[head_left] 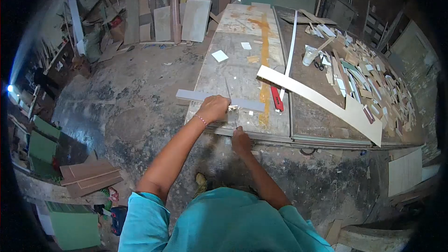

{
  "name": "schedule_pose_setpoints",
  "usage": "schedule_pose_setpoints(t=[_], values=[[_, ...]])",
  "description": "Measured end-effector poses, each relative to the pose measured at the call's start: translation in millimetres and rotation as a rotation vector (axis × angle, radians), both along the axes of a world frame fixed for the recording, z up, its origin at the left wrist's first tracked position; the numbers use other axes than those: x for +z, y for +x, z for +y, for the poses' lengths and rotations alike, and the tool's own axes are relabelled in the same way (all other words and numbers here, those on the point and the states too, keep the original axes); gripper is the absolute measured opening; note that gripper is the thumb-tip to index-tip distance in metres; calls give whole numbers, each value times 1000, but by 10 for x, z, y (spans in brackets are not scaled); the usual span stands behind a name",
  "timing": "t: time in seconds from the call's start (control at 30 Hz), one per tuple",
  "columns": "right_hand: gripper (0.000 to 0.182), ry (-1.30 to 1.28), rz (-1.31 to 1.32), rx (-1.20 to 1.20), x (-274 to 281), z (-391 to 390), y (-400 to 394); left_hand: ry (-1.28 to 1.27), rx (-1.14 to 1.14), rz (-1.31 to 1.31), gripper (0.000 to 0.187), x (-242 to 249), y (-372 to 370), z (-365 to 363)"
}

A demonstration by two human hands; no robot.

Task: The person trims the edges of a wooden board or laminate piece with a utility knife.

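Observation:
My left hand (pixel 214 108), with a beaded bracelet at the wrist, presses down at the near end of the worktable. Its fingers are closed around several small pale wooden pieces (pixel 233 108). Beneath them a long grey strip (pixel 192 95) lies crosswise, overhanging the table's left edge. My right hand (pixel 241 141) is closed at the table's front edge. A thin dark line, like a narrow blade, runs up from it past the wooden pieces; its exact kind cannot be made out. Right of the strip lies a red-handled tool (pixel 277 99).
A long cream board (pixel 308 97) slants across the right table, and a narrow white strip (pixel 291 42) lies behind it. Scissors (pixel 319 66), a plastic cup (pixel 309 56) and many offcuts crowd that side. Panels (pixel 196 21) lean at the back; brown boards (pixel 91 177) lie at lower left.

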State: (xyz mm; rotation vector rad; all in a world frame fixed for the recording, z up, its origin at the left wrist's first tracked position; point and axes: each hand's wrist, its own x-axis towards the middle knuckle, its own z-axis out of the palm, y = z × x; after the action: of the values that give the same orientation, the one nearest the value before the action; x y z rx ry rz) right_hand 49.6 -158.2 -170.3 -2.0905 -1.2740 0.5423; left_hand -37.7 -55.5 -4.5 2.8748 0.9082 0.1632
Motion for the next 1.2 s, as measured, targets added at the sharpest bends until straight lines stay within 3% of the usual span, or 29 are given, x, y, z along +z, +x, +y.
schedule_pose_setpoints(t=[0.2, 0.4, 0.5, 0.93, 1.2], values=[[23, -53, -176, 57, 122, -65, -36, 11, 26, 92, 13, 46, -29, 51], [27, -162, -45, 43, 152, 18, -64, -8, 0, 70, 14, 72, -101, 80], [28, -56, -49, 59, 100, 1, -78, -69, 25, 97, 15, 94, -116, 133], [20, -97, -132, 16, 94, 153, -104, -67, 47, 128, 17, 139, -51, 133], [30, -19, -129, -41, -26, 36, -205, 92, 80, -41, 17, -111, -84, 145]])
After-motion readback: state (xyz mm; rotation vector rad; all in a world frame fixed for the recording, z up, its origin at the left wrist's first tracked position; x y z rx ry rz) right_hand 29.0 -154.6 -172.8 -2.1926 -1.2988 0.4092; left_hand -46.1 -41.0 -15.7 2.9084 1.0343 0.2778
